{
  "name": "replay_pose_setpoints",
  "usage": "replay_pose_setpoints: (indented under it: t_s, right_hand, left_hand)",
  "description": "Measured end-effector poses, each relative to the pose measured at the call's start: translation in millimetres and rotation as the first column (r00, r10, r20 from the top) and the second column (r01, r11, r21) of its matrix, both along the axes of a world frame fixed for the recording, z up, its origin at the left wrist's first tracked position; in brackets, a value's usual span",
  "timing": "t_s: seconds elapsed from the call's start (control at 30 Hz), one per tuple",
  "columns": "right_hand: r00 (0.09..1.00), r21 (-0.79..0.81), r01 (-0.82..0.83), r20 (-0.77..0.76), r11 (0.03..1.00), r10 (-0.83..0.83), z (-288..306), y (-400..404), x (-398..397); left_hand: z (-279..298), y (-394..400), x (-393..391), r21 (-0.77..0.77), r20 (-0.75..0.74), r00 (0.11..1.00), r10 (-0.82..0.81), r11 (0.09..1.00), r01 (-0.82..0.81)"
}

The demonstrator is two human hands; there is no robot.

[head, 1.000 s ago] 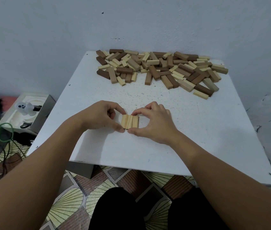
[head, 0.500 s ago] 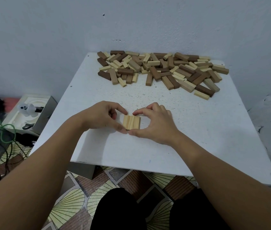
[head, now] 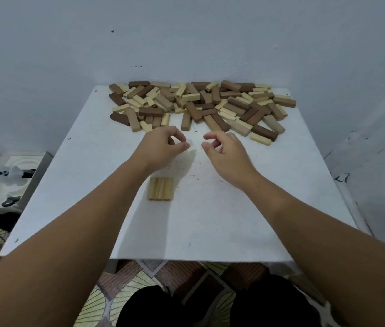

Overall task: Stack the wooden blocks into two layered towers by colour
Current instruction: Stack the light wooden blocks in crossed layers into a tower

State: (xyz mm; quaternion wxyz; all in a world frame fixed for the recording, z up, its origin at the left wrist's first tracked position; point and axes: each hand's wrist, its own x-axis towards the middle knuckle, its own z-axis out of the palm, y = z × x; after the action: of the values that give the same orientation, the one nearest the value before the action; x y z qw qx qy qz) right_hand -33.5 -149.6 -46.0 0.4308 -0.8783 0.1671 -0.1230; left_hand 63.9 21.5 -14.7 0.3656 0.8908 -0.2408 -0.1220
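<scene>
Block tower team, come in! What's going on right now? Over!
Left hand and right hand empty, loosely curled, above the table. First pale layer down, untouched. Pile just ahead, nothing blocking.

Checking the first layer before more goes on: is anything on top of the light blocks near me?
Nothing rests on the light blocks; their tops show bare. The left forearm passes beside them, covering none.
</scene>
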Motion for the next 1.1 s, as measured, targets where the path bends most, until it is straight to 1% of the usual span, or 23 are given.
replay_pose_setpoints:
  t_s: [0.17, 0.33, 0.43, 0.53, 0.67, 0.77, 0.87, 0.93, 1.0, 1.1]
  right_hand:
    - [0.993, -0.155, 0.107, -0.04, 0.982, -0.114, -2.5, -54.6, -10.0]
    - [0.978, -0.344, 0.17, -0.058, 0.924, -0.201, -10.0, -99.6, -33.5]
    - [0.973, -0.412, 0.158, -0.093, 0.897, -0.213, -14.0, -117.4, -40.9]
    - [0.975, -0.395, 0.17, -0.067, 0.903, -0.212, -19.8, -123.5, -42.1]
    - [0.971, -0.396, 0.227, 0.025, 0.89, -0.237, -26.9, -121.1, -40.8]
    - [0.978, -0.375, 0.203, 0.028, 0.905, -0.207, -28.4, -120.0, -37.2]
    - [0.983, -0.386, 0.171, 0.006, 0.907, -0.183, -25.8, -119.2, -31.3]
    - [0.982, -0.336, 0.179, 0.004, 0.925, -0.189, -26.0, -118.5, -28.1]
    - [0.978, -0.292, 0.207, 0.025, 0.934, -0.209, -28.8, -118.7, -26.4]
    - [0.977, -0.288, 0.215, 0.045, 0.933, -0.211, -31.3, -119.7, -26.3]
  left_hand:
    - [-2.6, -66.3, -1.0, 0.029, 0.049, 0.993, -0.106, 0.994, 0.104]
    - [-4.5, -122.2, -8.1, 0.068, 0.102, 0.977, -0.186, 0.981, 0.179]
    - [-6.5, -144.2, -11.1, 0.167, 0.133, 0.962, -0.238, 0.962, 0.215]
    - [-9.8, -158.5, -14.3, 0.259, 0.187, 0.942, -0.279, 0.939, 0.227]
    - [-15.8, -155.0, -11.8, 0.246, 0.24, 0.931, -0.275, 0.945, 0.216]
    - [-16.7, -146.4, -0.5, 0.246, 0.269, 0.935, -0.231, 0.955, 0.165]
    - [-15.4, -144.0, 7.0, 0.291, 0.305, 0.928, -0.216, 0.949, 0.125]
    - [-14.4, -147.4, 6.4, 0.316, 0.329, 0.923, -0.199, 0.944, 0.092]
    - [-15.5, -155.6, 1.1, 0.356, 0.359, 0.906, -0.223, 0.93, 0.088]
    - [-21.8, -168.9, -10.9, 0.454, 0.399, 0.868, -0.296, 0.886, 0.094]
